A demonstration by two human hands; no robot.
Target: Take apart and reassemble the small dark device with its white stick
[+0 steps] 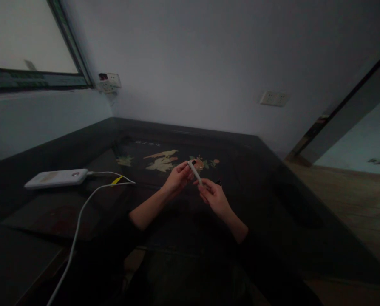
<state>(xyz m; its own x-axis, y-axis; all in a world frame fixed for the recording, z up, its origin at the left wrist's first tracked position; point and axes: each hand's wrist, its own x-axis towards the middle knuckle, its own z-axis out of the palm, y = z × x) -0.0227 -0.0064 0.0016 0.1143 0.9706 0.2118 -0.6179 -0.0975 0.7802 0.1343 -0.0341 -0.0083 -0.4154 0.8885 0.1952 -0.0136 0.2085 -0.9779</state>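
Note:
Between my two hands stretches a pale, narrow strip (195, 173), with a small dark piece (193, 162) at its upper end. Its exact kind is too dim to make out. My left hand (179, 177) is closed on the strip's upper end, near the dark piece. The lower end is pinched by the fingers of my right hand (213, 196). Both hands are over the dark table (183, 221), in front of its inlaid bird and flower picture (163, 161). A small dark edge shows behind my right hand; what it belongs to is hidden.
On the left of the table lies a white power bank (56, 178), with a white cable (78, 225) running toward me and a yellow tag (117, 181) on it. Wall sockets (274, 98) are beyond the table. A window (33, 42) is at upper left.

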